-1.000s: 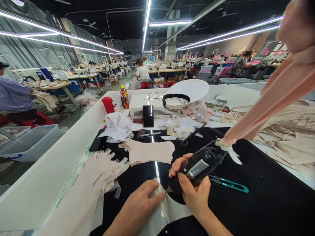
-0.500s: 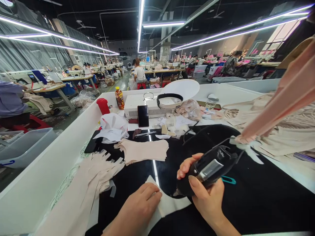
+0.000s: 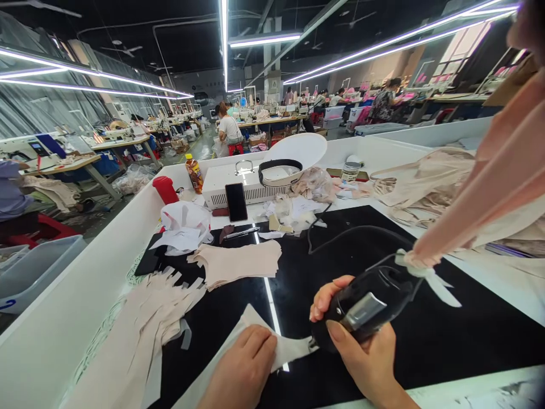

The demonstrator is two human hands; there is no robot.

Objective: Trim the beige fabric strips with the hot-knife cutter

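Note:
My right hand (image 3: 366, 355) is closed around a black hand-held tool (image 3: 367, 304) whose tip touches the edge of a white fabric piece (image 3: 255, 335) on the black work surface (image 3: 447, 335). A pink fabric strap (image 3: 481, 199) tied to the tool's rear runs up and to the right. My left hand (image 3: 244, 369) lies flat on the white piece, fingers together, pressing it down. A black cord (image 3: 340, 233) curves away from the tool across the table.
Stacks of beige cut fabric pieces (image 3: 234, 264) lie left of my hands. Further back stand a white box unit (image 3: 242, 190), a phone (image 3: 236, 201), a red cup (image 3: 165, 189), a bottle (image 3: 195, 174) and beige garments (image 3: 421, 182). Other people sit at sewing tables behind.
The view has shifted right and down. My right hand with the tool moved slightly right along the white piece's edge, and the teal snips are no longer visible.

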